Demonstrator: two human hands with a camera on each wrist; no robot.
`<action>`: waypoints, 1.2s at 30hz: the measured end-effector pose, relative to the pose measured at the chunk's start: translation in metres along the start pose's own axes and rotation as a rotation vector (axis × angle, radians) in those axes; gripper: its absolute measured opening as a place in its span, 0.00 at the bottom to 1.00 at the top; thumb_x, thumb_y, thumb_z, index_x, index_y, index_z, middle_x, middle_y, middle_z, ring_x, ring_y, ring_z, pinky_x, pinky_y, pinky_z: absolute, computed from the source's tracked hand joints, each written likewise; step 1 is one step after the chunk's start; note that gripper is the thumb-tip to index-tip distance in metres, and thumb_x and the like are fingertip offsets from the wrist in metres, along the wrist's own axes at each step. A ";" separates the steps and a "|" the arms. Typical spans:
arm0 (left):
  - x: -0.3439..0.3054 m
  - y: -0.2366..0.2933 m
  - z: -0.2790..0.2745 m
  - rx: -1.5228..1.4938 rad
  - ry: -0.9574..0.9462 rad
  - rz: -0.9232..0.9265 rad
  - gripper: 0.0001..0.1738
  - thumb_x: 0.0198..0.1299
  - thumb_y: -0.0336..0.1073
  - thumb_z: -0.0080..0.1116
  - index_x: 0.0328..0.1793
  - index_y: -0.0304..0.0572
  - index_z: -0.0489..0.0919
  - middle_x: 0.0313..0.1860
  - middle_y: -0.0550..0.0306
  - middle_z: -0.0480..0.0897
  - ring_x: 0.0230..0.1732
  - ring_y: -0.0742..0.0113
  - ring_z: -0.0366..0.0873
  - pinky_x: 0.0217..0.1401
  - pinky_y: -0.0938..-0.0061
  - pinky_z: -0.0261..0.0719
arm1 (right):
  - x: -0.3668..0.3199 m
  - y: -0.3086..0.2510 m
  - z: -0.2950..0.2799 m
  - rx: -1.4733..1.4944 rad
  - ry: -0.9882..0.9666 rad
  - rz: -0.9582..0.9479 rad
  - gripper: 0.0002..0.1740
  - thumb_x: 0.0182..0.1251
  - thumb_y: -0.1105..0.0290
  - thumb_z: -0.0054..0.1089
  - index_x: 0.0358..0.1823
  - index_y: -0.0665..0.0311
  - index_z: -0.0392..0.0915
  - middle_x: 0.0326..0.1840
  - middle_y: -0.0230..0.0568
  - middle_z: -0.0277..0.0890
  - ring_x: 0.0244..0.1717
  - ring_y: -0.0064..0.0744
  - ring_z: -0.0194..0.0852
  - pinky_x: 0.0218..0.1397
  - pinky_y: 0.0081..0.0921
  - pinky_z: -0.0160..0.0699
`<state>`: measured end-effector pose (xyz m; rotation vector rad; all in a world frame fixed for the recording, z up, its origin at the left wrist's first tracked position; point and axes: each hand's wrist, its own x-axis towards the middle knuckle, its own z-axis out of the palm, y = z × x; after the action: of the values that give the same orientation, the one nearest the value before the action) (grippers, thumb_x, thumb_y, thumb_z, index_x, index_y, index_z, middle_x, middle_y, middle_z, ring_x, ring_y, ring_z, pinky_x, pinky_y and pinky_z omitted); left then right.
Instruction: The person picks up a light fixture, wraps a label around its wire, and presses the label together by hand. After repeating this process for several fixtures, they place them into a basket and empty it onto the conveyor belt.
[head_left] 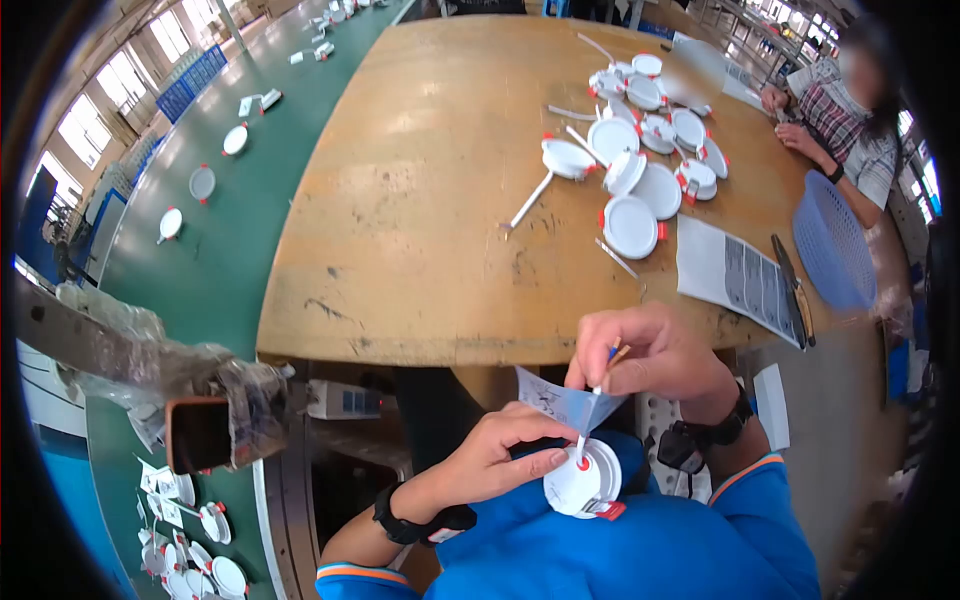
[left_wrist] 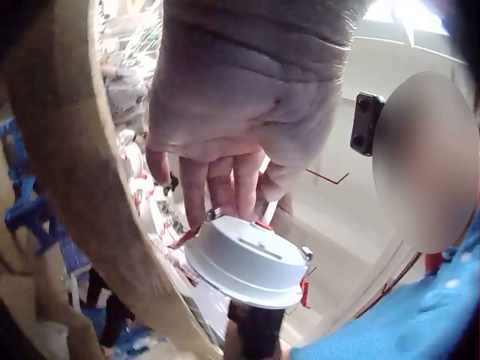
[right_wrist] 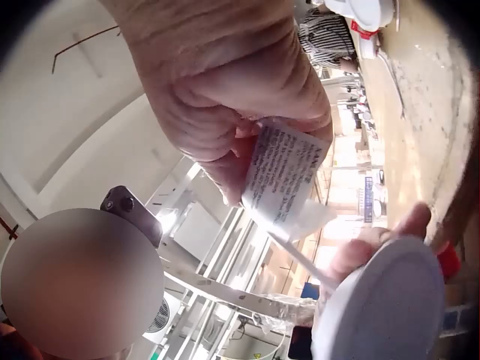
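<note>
A white round lamp [head_left: 572, 492] with red-tipped clips lies against the blue shirt at the lap. From its centre rises a white cable [head_left: 582, 446]. My left hand [head_left: 492, 456] pinches the cable just above the lamp [left_wrist: 247, 264], thumb and fingertips close to its face. Higher up, my right hand [head_left: 655, 352] pinches the cable's end, where blue and brown wire ends stick out. A printed label [head_left: 556, 398] hangs at the cable between the hands; the right wrist view has this label [right_wrist: 283, 178] under the right fingers, above the lamp [right_wrist: 386, 304].
On the wooden table [head_left: 400, 220] are a pile of similar lamps [head_left: 630, 226], a printed sheet [head_left: 735, 275], scissors [head_left: 795, 290] and a blue basket [head_left: 832, 240]. Another person [head_left: 850, 120] sits at the right. More lamps [head_left: 202, 182] lie on the green surface at left, beside a phone [head_left: 198, 435] on an arm.
</note>
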<state>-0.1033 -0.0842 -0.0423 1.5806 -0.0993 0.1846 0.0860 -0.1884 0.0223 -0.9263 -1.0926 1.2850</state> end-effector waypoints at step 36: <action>-0.030 -0.036 0.046 -0.963 0.446 -0.259 0.07 0.55 0.27 0.58 0.40 0.32 0.77 0.33 0.52 0.80 0.36 0.65 0.79 0.41 0.72 0.79 | 0.005 0.059 -0.015 0.090 -0.242 0.194 0.09 0.61 0.70 0.56 0.41 0.66 0.74 0.37 0.31 0.70 0.42 0.20 0.68 0.47 0.18 0.65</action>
<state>-0.1242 -0.1307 -0.0841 0.5594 0.3251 0.2341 0.0855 -0.1773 -0.0377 -0.8393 -1.1401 1.6260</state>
